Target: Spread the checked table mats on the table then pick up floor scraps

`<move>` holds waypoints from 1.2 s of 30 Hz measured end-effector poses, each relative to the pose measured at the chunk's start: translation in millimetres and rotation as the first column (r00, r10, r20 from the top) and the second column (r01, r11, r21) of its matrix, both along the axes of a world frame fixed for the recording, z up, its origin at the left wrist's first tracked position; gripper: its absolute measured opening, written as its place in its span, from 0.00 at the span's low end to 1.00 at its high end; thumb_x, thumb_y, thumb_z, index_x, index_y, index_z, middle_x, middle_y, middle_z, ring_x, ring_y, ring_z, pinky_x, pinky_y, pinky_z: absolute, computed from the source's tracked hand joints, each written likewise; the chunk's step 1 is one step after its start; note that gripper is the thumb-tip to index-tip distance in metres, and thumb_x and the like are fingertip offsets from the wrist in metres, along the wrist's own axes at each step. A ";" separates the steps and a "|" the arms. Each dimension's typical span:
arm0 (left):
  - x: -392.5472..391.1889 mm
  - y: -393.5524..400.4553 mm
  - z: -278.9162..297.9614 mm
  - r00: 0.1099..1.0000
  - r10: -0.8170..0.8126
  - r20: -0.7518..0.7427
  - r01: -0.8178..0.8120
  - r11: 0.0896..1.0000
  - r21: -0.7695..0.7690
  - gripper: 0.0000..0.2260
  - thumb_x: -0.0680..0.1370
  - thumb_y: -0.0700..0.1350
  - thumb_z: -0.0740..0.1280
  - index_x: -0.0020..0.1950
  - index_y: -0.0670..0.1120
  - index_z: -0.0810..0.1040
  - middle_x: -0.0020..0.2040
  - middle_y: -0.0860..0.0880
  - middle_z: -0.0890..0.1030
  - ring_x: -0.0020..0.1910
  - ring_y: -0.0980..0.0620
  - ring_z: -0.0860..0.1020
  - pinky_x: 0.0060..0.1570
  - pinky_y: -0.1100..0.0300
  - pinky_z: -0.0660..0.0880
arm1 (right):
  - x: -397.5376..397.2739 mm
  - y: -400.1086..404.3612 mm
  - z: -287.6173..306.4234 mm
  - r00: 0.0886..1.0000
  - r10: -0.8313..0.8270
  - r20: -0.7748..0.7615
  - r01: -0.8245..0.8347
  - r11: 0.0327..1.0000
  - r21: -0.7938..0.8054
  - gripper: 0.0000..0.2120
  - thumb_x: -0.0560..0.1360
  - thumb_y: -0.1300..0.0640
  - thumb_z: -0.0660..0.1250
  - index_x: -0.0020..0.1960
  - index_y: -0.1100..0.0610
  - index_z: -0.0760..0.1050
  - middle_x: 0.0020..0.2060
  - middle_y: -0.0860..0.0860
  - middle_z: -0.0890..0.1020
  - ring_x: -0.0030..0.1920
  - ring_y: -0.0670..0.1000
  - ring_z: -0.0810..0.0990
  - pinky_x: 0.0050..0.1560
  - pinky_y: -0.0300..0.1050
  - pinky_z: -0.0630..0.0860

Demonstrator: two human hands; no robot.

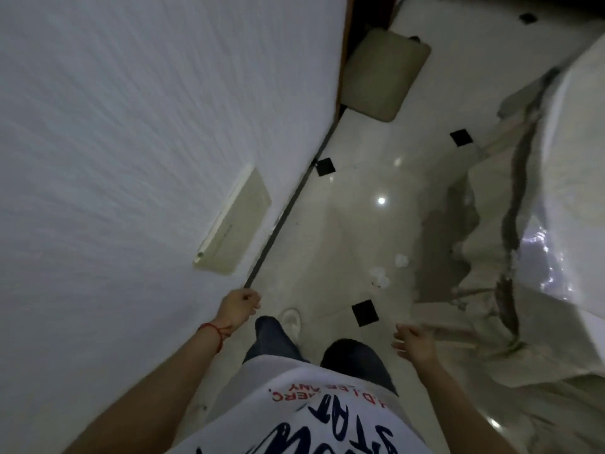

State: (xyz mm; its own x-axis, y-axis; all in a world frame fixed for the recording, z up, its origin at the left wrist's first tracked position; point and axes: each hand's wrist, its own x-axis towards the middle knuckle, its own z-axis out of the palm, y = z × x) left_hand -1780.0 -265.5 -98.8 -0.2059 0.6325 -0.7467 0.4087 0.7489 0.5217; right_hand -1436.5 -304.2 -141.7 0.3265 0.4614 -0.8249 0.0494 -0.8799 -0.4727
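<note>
Left hand (240, 306) loosely curled, right hand (414, 344) relaxed

A: How many of my hands show, and how many scraps lie on the floor?

B: Two hands: the left hand (240, 306) and the right hand (414, 344). Two white paper scraps, one (379, 276) and another (401, 259), near each other.

A: And the black floor tiles?

B: I count five: first tile (365, 312), second (325, 166), third (461, 137), fourth (527, 18), and a fifth (415, 38), only partly seen.

A: The rest?

B: One chair seat (386, 73), one wall plate (235, 221), one shoe (291, 319), one red wrist thread (214, 332).
</note>
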 end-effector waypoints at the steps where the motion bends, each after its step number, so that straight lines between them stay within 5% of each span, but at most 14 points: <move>1: -0.2 28.6 1.5 0.999 -0.049 0.009 0.049 0.999 0.011 0.08 0.79 0.42 0.60 0.50 0.41 0.77 0.40 0.46 0.78 0.37 0.52 0.74 0.34 0.65 0.69 | -3.4 2.5 1.3 0.999 -0.040 -0.007 0.040 0.999 0.002 0.14 0.78 0.63 0.59 0.58 0.71 0.72 0.55 0.70 0.77 0.39 0.56 0.74 0.34 0.42 0.68; 4: 11.8 103.1 3.0 0.984 -0.177 0.012 0.177 0.984 0.025 0.09 0.79 0.42 0.59 0.52 0.40 0.77 0.45 0.44 0.78 0.43 0.48 0.75 0.37 0.63 0.70 | -7.2 6.1 3.9 0.987 -0.162 0.006 0.162 0.987 -0.007 0.14 0.78 0.62 0.59 0.59 0.69 0.72 0.50 0.63 0.78 0.35 0.52 0.75 0.34 0.41 0.71; 11: 83.9 213.1 -20.6 0.919 -0.392 0.049 0.393 0.919 -0.026 0.10 0.79 0.43 0.60 0.53 0.39 0.76 0.46 0.42 0.78 0.35 0.53 0.74 0.37 0.62 0.71 | 13.9 35.0 0.3 0.910 -0.415 0.004 0.415 0.909 -0.029 0.13 0.78 0.62 0.60 0.59 0.67 0.73 0.47 0.60 0.77 0.40 0.56 0.76 0.36 0.41 0.72; 22: 153.3 308.7 -56.5 0.843 -0.537 0.024 0.537 0.838 -0.098 0.09 0.79 0.42 0.61 0.53 0.38 0.78 0.42 0.46 0.78 0.45 0.49 0.75 0.42 0.62 0.72 | 70.5 163.0 -43.3 0.932 -0.362 0.010 0.362 0.929 -0.077 0.08 0.78 0.58 0.61 0.53 0.61 0.75 0.47 0.57 0.78 0.39 0.52 0.78 0.41 0.42 0.73; 26: 168.7 335.7 -108.3 0.811 -0.583 0.042 0.583 0.803 -0.122 0.08 0.79 0.40 0.60 0.50 0.41 0.78 0.45 0.46 0.78 0.46 0.49 0.75 0.44 0.62 0.72 | 63.1 197.8 -94.1 0.952 -0.306 0.018 0.306 0.944 -0.121 0.07 0.77 0.56 0.60 0.48 0.57 0.75 0.49 0.58 0.80 0.50 0.60 0.80 0.53 0.51 0.75; 32: 194.6 376.9 -218.2 0.694 -0.710 0.117 0.719 0.677 -0.154 0.08 0.78 0.38 0.61 0.53 0.41 0.79 0.49 0.46 0.77 0.49 0.50 0.74 0.49 0.60 0.71 | 55.2 233.5 -207.2 0.935 -0.341 0.099 0.355 0.910 -0.215 0.10 0.76 0.57 0.61 0.55 0.59 0.76 0.57 0.58 0.79 0.57 0.59 0.78 0.62 0.53 0.73; 36: 205.7 394.8 -294.3 0.712 -0.682 0.165 0.702 0.687 -0.188 0.08 0.77 0.36 0.61 0.45 0.41 0.80 0.45 0.46 0.80 0.49 0.49 0.74 0.58 0.54 0.72 | 55.4 246.1 -295.9 0.936 -0.333 0.111 0.351 0.889 -0.295 0.16 0.75 0.56 0.64 0.61 0.59 0.74 0.60 0.58 0.78 0.59 0.59 0.77 0.64 0.51 0.72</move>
